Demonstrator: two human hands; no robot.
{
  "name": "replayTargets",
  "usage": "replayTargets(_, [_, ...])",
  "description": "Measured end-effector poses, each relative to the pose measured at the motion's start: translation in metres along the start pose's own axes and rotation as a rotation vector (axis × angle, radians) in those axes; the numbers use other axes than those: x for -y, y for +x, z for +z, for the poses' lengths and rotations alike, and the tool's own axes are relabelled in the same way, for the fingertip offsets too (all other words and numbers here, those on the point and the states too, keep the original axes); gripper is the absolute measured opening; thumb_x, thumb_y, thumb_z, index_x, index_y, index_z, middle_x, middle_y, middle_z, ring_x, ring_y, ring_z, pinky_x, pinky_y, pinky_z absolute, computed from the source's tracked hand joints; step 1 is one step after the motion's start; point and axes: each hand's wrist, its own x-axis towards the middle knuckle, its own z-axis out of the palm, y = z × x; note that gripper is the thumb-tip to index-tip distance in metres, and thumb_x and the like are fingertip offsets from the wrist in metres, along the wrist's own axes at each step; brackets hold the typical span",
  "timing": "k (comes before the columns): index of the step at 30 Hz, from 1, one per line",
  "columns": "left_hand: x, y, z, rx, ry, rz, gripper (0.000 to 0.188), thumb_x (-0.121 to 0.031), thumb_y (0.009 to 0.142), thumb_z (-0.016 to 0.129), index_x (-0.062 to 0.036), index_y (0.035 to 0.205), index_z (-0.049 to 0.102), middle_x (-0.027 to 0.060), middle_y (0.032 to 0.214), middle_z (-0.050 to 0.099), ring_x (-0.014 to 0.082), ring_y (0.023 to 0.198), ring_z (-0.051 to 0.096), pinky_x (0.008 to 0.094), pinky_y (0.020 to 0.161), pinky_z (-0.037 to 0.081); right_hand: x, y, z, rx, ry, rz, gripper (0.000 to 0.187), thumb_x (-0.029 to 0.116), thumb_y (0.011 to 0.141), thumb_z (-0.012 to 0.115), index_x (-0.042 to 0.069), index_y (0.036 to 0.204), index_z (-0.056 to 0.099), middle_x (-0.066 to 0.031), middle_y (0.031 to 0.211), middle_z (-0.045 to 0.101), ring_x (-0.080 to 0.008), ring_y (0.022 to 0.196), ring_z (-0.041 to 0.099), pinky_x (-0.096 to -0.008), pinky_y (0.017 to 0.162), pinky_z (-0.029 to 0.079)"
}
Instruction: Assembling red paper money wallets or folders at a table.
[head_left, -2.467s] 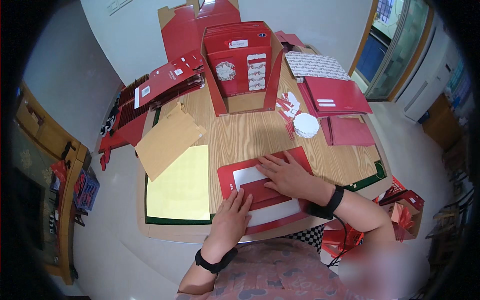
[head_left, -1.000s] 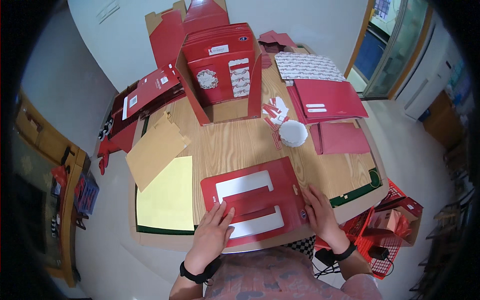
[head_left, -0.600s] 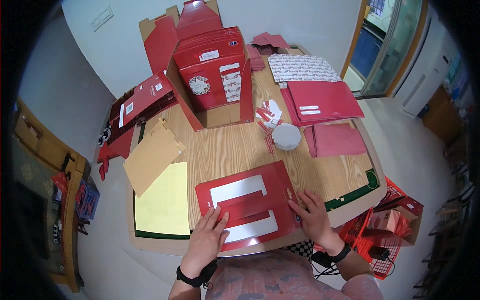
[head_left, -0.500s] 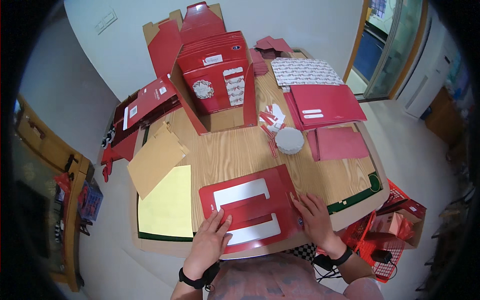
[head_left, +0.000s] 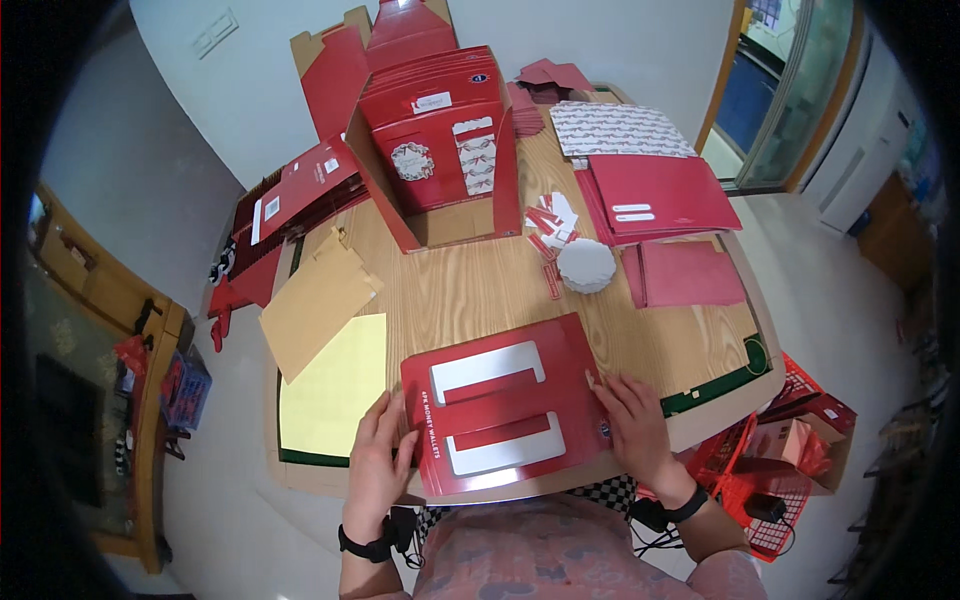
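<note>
I find the red card sleeve lying flat at the near edge of the table, between both hands; it is glossy, with rounded corners and two white bracket-shaped panels facing each other. The table is wood-grained. To the left lie a smooth yellow sheet and a matt tan envelope overlapping it. At the far side stands a red cardboard box, open at the front, holding upright red packs. To the right is a white scalloped disc.

The left hand is wide, its thumb at the sleeve's left edge; the right hand is loosely spread, fingertips at the right edge. I note neither is closed round it.

Half a second ago the left fingers lay on the sleeve's face; they have moved outward, exposing the print and the near panel's left end.

I cannot tell whether any fingertip reaches beneath the sleeve. The upper border cuts off the red cardboard behind the box.
</note>
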Motion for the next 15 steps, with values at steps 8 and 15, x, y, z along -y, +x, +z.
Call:
replayTargets(8, [0.014,-0.001,0.006,-0.012,0.109,0.006,0.063,0.007,0.073,0.064,-0.0134,0.132,0.052,0.0202,0.131,0.047,0.0364,0.120,0.047,0.0414,0.100,0.042,0.000,-0.004,-0.007,0.016,0.118,0.025,0.054,0.021,0.081,0.066,0.008,0.131,0.050,-0.0144,0.131,0.050,-0.0339,0.125,0.043,-0.0506,0.106,0.031])
replayTargets(15, [0.012,0.007,0.010,0.011,0.044,0.222,0.044,0.000,0.073,0.068,-0.0148,0.115,0.067,0.0138,0.133,0.050,0.0353,0.122,0.046,0.0410,0.102,0.041,0.001,-0.002,-0.015,0.084,0.141,0.010,0.064,0.030,0.079,0.070,0.008,0.134,0.045,-0.0159,0.138,0.044,-0.0346,0.129,0.040,-0.0532,0.108,0.026])
